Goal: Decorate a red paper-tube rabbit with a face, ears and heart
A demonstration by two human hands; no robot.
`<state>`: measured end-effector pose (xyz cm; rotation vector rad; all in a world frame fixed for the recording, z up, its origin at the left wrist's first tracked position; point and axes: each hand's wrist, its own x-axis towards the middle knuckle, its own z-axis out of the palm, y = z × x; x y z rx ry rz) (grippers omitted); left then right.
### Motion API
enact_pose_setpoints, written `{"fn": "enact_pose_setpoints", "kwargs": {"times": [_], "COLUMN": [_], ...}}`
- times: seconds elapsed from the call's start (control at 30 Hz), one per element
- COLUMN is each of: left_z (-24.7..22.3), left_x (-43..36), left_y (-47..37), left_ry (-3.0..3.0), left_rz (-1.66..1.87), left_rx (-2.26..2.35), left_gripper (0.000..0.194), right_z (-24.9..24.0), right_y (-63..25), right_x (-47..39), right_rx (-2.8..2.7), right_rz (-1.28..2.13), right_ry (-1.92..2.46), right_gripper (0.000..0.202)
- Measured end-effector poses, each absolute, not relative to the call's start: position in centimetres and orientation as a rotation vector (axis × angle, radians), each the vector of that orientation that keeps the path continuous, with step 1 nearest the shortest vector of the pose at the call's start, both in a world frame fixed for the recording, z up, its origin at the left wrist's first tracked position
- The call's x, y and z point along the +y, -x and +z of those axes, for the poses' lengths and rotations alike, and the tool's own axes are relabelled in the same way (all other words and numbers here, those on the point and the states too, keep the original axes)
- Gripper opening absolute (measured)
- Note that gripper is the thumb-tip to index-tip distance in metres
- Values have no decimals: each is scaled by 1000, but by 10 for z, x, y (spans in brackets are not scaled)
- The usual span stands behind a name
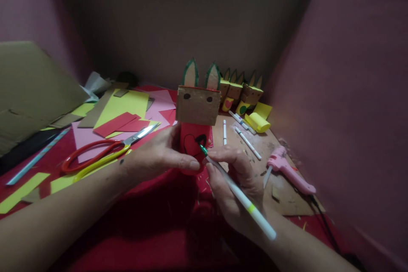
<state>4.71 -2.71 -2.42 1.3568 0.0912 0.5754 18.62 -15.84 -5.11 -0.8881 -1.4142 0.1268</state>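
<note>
My left hand [159,153] is wrapped round the red lower part of a cardboard animal figure [198,106], keeping it upright. The figure has a box-shaped head with two dark eyes and two pointed ears edged in green. A dark heart outline, partly filled in near its upper right, shows on the red body. In my right hand [236,174] is a white marker [239,197] with a yellow-green band. Its green tip end meets the body at the heart. My right fingers pinch the marker close to that tip.
Scissors [108,153] with red and yellow handles lie at left among coloured paper [123,108]. A pink glue gun [291,172] and several white markers [248,143] rest on a cardboard sheet [283,204] at right. Similar figures [251,93] stand behind, near rolled yellow paper [259,122].
</note>
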Motion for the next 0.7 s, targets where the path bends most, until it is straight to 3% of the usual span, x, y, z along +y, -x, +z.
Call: {"fn": "enact_pose_setpoints", "kwargs": {"times": [0.7], "left_z": [-22], "left_x": [-29], "left_y": [-46], "left_ry": [-1381], "left_rz": [562], "left_rx": [128], "left_gripper": [45], "right_z": [-47], "right_y": [-189], "right_x": [-161], "right_rx": [-1393], "right_rz": [99], "right_ry": [934], "right_gripper": [30]}}
